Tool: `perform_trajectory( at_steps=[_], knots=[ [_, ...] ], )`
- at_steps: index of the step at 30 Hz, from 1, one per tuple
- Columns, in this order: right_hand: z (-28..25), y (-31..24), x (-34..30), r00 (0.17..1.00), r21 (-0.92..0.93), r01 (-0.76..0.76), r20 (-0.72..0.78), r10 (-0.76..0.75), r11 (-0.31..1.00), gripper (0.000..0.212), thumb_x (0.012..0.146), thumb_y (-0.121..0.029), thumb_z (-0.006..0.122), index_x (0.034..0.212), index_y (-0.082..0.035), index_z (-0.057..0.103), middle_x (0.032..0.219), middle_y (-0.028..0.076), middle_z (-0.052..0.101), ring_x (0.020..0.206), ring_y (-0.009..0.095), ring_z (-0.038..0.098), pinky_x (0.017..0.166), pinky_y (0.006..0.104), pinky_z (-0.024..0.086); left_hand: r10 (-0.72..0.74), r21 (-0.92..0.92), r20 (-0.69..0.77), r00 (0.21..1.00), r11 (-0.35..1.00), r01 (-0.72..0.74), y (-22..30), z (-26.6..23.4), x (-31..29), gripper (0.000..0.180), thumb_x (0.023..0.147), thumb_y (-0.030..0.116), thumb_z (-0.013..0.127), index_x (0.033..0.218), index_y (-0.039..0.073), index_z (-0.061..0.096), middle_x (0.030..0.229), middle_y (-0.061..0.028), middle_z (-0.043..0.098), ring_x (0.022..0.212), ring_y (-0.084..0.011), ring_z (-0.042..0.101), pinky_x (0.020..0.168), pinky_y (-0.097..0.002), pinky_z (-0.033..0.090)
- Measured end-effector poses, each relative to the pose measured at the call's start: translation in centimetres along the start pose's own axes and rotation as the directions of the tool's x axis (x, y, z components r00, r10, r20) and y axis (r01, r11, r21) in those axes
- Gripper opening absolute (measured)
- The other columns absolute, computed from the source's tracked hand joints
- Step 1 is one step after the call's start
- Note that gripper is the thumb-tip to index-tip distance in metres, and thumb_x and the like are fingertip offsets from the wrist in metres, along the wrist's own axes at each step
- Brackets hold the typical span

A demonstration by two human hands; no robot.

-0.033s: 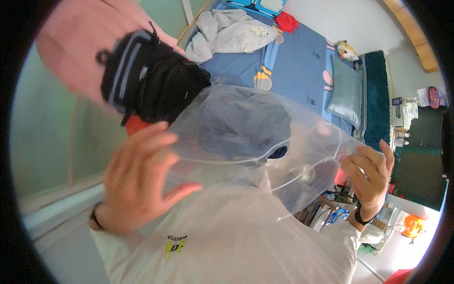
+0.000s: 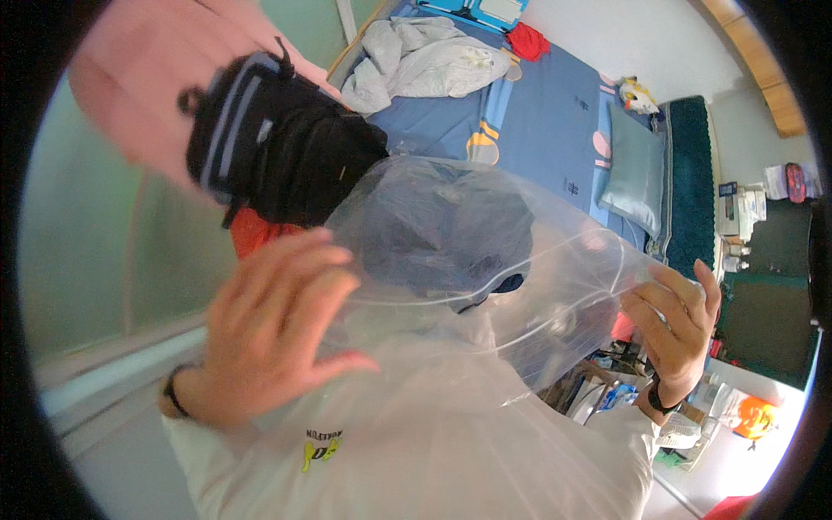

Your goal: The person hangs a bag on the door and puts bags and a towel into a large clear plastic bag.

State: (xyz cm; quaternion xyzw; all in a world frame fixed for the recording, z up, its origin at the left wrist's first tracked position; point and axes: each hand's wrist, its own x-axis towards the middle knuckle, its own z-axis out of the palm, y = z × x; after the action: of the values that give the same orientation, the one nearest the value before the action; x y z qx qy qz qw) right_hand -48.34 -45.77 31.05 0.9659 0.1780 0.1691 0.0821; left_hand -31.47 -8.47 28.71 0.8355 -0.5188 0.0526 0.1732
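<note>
Both hands unchanged: left [image 2: 277, 325] spread flat on clear plastic bag [image 2: 485, 260], right [image 2: 672, 325] pinching edge.

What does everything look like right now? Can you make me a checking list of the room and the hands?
Surface: blue bed, partly covered.
Job's things: clear plastic bag held open; something dark shows through it, cannot tell what.
Clutter: crumpled grey clothes, black backpack, light blue pillow.
Grips: left hand flat against the bag; right hand pinching its edge.
Cables: nothing seen.
Surroundings: dark green headboard, cluttered shelf, white garment below.
</note>
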Motion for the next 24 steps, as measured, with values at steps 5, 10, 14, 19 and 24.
perform_trajectory(
  at_steps=[5, 10, 14, 19, 24],
  knots=[
    [-0.3, -0.5, 0.2, 0.998, -0.002, 0.057, 0.034, -0.057, 0.998, 0.022, 0.069, -0.008, 0.076, 0.091, -0.008, 0.075, 0.114, 0.007, 0.073, 0.121, 0.022, 0.064, 0.115, 0.0461, 0.036, 0.064, -0.025, 0.234, 0.97, 0.998, -0.06, 1.9, 3.8, -0.6, 0.091, 0.073, 0.062, 0.078, 0.131, -0.002, 0.05, 0.128, -0.0203, 0.057, 0.119, -0.0378, 0.058, 0.098, -0.0468, 0.048],
    [0.1, -0.6, 2.0, 0.997, 0.004, 0.08, 0.02, -0.08, 0.997, 0.016, 0.073, -0.008, 0.074, 0.088, -0.006, 0.073, 0.119, 0.011, 0.072, 0.125, 0.024, 0.062, 0.114, 0.0476, 0.037, 0.044, -0.213, 0.253, 0.967, 0.977, 0.011, 4.5, 5.0, -1.0, 0.085, 0.077, 0.058, 0.074, 0.129, -0.004, 0.05, 0.124, -0.0224, 0.056, 0.116, -0.0365, 0.058, 0.092, -0.0449, 0.051],
    [-0.4, -1.1, 2.9, 0.997, -0.019, 0.062, 0.042, -0.061, 0.998, 0.013, 0.075, -0.009, 0.072, 0.087, -0.007, 0.068, 0.122, 0.012, 0.07, 0.125, 0.025, 0.061, 0.112, 0.0481, 0.038, 0.085, -0.152, 0.305, 0.949, 0.988, -0.04, 5.9, 5.9, -0.3, 0.053, 0.084, 0.041, 0.07, 0.112, -0.002, 0.055, 0.104, -0.0174, 0.06, 0.1, -0.0301, 0.062, 0.072, -0.0396, 0.051],
    [-0.2, 0.0, 3.4, 0.996, -0.055, 0.077, 0.057, -0.074, 0.996, 0.015, 0.075, -0.01, 0.073, 0.087, -0.01, 0.066, 0.128, 0.012, 0.067, 0.127, 0.026, 0.06, 0.111, 0.0494, 0.04, -0.034, -0.026, 0.254, 0.967, 0.999, 0.042, 5.0, 6.7, -1.2, 0.02, 0.087, 0.02, 0.064, 0.091, 0.003, 0.054, 0.078, -0.0081, 0.061, 0.07, -0.0245, 0.067, 0.05, -0.0367, 0.046],
    [2.0, 1.9, 0.8, 0.992, 0.02, -0.04, 0.12, 0.038, 0.999, 0.006, 0.079, -0.011, 0.073, 0.083, -0.009, 0.069, 0.133, 0.011, 0.065, 0.137, 0.028, 0.049, 0.117, 0.0542, 0.03, -0.189, -0.269, 0.089, 0.978, 0.941, 0.206, 1.1, 3.4, 0.8, 0.02, 0.095, 0.017, 0.061, 0.083, 0.004, 0.053, 0.07, -0.0157, 0.058, 0.06, -0.0339, 0.063, 0.052, -0.045, 0.045]
  ],
)
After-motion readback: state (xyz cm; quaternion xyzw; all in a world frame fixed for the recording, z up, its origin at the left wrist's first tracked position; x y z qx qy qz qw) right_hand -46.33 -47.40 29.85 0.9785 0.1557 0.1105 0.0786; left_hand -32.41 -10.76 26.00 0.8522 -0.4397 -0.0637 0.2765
